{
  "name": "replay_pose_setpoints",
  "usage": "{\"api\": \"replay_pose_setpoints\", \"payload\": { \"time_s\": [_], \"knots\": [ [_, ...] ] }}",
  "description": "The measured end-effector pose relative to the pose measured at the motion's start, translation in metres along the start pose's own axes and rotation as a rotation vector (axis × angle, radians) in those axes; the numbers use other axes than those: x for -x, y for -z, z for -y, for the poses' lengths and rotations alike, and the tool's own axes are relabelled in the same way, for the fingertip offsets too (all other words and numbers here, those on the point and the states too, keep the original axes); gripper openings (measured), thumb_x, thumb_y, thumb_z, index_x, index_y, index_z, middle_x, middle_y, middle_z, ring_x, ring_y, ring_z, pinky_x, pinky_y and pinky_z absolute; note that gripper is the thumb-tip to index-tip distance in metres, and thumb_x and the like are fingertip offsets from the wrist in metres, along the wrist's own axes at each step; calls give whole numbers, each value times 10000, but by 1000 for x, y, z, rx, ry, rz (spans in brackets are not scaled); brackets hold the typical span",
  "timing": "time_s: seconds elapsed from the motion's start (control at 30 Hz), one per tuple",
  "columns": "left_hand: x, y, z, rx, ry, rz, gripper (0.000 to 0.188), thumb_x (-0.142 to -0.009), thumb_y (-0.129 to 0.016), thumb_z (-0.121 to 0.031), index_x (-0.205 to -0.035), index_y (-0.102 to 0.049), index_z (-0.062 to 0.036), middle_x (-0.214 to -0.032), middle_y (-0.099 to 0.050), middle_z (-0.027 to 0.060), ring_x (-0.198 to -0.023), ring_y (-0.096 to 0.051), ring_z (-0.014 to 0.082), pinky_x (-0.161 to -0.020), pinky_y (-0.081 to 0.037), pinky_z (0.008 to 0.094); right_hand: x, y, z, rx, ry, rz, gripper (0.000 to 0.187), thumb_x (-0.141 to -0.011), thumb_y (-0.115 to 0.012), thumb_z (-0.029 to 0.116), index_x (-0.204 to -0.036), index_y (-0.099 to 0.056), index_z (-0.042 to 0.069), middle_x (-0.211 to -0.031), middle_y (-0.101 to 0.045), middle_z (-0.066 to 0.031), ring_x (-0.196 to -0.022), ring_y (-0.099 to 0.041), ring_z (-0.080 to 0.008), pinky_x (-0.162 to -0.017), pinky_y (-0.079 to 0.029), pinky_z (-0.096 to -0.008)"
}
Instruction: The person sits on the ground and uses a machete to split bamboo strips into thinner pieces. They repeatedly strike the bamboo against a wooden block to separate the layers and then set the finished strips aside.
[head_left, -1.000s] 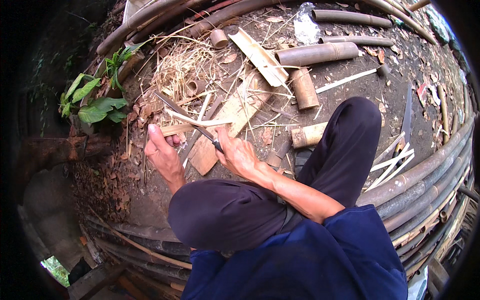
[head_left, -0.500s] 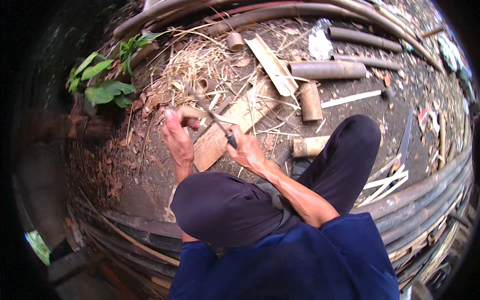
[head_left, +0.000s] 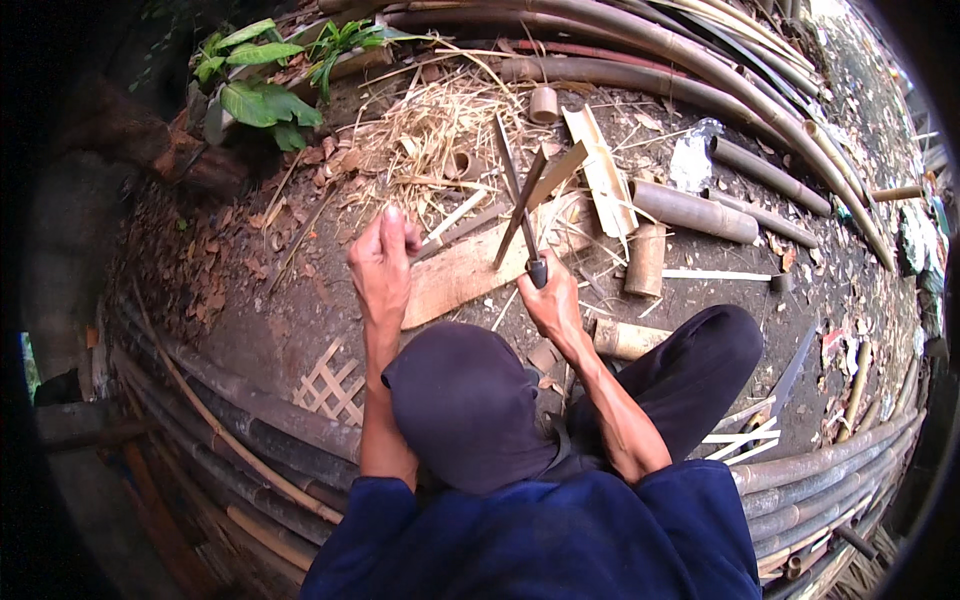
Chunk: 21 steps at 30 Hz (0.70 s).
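Note:
My right hand grips the dark handle of a long narrow knife, its blade pointing up and away. Against the blade are two split bamboo pieces, one crossing it and the other, paler, slanting to the right. Whether they are wedged on the blade or loose I cannot tell. My left hand is to the left, apart from the knife, with its fingers curled closed; what is inside them, if anything, is hidden. Beneath both hands a flat wooden board lies on the soil.
Bamboo shavings are heaped beyond the board. A split bamboo half, bamboo tubes and a short bamboo section lie to the right. A saw is near my right knee. Bamboo poles run along both sides; a woven lattice lies left.
My right hand and the knife have swung right, away from my left hand. The bamboo piece my left hand held is now out of it, with split pieces at the blade. The view has shifted.

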<state>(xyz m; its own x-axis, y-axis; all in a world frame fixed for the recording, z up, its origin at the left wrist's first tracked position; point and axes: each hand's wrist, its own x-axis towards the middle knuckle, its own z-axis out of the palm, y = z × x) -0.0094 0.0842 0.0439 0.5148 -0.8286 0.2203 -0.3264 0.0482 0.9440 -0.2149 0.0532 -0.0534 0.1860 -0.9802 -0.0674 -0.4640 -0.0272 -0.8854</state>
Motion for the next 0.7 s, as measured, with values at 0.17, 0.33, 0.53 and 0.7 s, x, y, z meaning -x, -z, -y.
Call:
{"api": "replay_pose_setpoints", "payload": {
  "time_s": [0.17,0.33,0.53,0.7],
  "knots": [
    [9,16,17,-78,21,-50,409,-1029,-486,-269,-755,-564,24,-652,-564,38,-594,-527,106,-564,-444,269,0,44,61,-207,338,-198,219,-835,-605,37,-1042,-535,26,-656,-604,-94,-556,-591,-160,-469,-473,-306],
    [5,2,11,-38,-51,-10,407,-1034,-454,-311,-811,-568,10,-727,-580,53,-669,-537,113,-633,-447,277,9,-20,-36,83,98,130,242,-835,-630,62,-1016,-477,12,-669,-625,-169,-579,-628,-274,-469,-501,-383],
    [9,-8,0,116,112,36,513,-1039,-384,-426,-862,-597,5,-723,-614,77,-668,-583,152,-656,-457,283,25,-36,-19,103,49,211,307,-809,-654,113,-1013,-436,41,-745,-627,-261,-744,-617,-499,-649,-478,-561],
    [12,-7,0,-257,51,-18,474,-1028,-437,-345,-869,-637,55,-663,-634,96,-595,-606,173,-600,-493,301,28,-41,-21,61,44,208,334,-808,-670,113,-1011,-418,32,-757,-627,-269,-766,-616,-504,-657,-480,-558]
  ]
}}
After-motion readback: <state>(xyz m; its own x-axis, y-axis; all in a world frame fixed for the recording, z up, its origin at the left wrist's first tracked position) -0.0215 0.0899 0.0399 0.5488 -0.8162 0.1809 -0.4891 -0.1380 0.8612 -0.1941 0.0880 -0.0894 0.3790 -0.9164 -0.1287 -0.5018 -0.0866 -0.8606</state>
